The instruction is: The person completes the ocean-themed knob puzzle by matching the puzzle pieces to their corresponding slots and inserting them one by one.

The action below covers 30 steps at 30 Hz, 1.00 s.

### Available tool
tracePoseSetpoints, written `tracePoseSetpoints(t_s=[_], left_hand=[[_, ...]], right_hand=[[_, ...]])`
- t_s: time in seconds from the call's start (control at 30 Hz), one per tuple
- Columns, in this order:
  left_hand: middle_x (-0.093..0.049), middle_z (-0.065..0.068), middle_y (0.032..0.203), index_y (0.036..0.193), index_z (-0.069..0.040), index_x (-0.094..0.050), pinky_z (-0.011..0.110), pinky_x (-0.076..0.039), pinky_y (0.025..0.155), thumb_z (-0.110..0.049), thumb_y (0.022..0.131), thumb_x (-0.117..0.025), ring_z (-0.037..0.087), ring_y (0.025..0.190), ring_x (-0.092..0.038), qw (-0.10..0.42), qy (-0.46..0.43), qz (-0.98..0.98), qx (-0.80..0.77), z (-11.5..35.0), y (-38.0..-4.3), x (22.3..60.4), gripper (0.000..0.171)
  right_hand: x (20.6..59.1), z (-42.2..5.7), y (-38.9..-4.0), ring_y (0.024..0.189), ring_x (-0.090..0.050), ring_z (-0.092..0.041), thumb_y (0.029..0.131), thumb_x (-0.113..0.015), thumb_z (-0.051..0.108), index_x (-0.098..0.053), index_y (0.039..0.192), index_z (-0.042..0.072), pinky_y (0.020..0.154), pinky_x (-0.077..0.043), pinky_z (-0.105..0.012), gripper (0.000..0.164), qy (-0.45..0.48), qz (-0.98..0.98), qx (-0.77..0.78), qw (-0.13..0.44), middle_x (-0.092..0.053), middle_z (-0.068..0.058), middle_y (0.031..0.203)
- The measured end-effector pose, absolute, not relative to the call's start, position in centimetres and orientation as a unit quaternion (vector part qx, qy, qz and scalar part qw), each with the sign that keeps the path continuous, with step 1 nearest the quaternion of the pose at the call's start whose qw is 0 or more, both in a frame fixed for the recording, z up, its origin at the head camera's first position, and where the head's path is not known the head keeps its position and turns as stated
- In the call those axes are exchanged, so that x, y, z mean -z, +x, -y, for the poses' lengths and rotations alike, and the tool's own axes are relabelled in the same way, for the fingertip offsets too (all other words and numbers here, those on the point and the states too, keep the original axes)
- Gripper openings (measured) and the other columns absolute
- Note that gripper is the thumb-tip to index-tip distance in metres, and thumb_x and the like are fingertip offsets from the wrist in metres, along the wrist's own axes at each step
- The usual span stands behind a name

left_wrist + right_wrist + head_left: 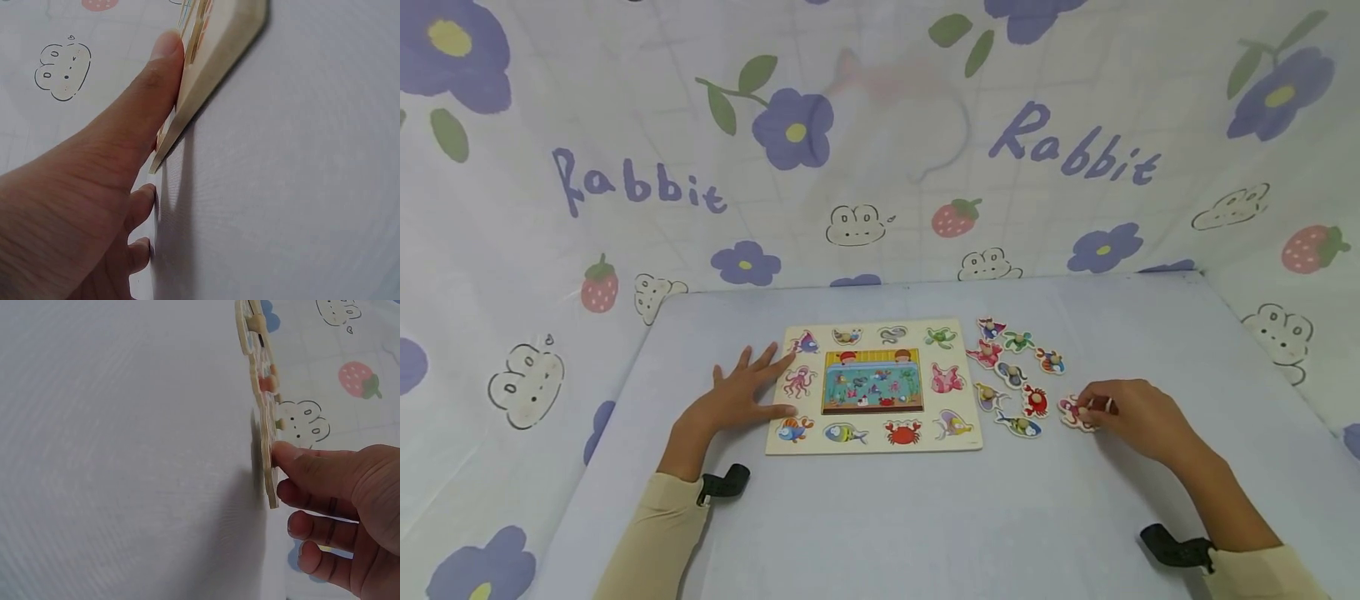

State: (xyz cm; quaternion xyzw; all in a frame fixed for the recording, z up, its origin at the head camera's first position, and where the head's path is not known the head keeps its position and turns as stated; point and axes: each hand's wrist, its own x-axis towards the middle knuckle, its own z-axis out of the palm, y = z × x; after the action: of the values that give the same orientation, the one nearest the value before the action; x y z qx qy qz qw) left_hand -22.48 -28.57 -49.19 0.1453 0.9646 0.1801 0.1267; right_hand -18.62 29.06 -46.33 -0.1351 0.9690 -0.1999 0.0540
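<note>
A wooden puzzle board (865, 448) with printed sea animals around a fish-tank picture lies flat on the table. My left hand (736, 398) rests on its left edge, fingers spread; in the left wrist view the thumb (150, 75) lies along the board's face. Right of the board, my right hand (1138, 417) pinches a pink octopus-like puzzle piece (1069, 410) between thumb and fingers, low over the table. The right wrist view shows that piece (267, 469) edge-on, its knob largely hidden by the fingertips.
Several knobbed pieces lie between the board and my right hand, among them a red crab (1035, 401), a striped fish (1019, 426), a pink starfish (987, 353) and a green turtle (1018, 341). A patterned cloth (895, 167) hangs behind the white table (925, 525).
</note>
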Motion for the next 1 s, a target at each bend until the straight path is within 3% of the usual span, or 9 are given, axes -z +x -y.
tracePoseSetpoints(t_s=[0.27, 1.0], left_hand=[[-0.011, 0.012, 0.170, 0.162, -0.027, -0.026, 0.080, 0.006, 0.108, -0.066, 0.084, -0.071, 0.048, 0.153, 0.004, 0.123, 0.145, -0.965, -0.184, 28.6, -22.5, 49.2, 0.098], [-0.012, 0.014, 0.169, 0.162, -0.024, -0.029, 0.082, 0.005, 0.107, -0.065, 0.084, -0.072, 0.051, 0.152, 0.002, 0.111, 0.151, -0.964, -0.188, 28.6, -22.3, 49.3, 0.097]], right_hand=[[45.4, -28.6, -18.5, 0.072, -0.053, -0.016, 0.091, -0.078, 0.019, -0.075, 0.104, 0.010, 0.059, -0.045, -0.030, 0.016, -0.142, -0.971, 0.191, 0.036, -0.063, 0.005, 0.078], [44.1, -23.7, -18.6, 0.066, -0.047, -0.012, 0.090, -0.079, 0.024, -0.076, 0.098, 0.017, 0.054, -0.038, -0.028, 0.011, -0.186, -0.963, 0.197, 0.009, -0.055, 0.009, 0.071]])
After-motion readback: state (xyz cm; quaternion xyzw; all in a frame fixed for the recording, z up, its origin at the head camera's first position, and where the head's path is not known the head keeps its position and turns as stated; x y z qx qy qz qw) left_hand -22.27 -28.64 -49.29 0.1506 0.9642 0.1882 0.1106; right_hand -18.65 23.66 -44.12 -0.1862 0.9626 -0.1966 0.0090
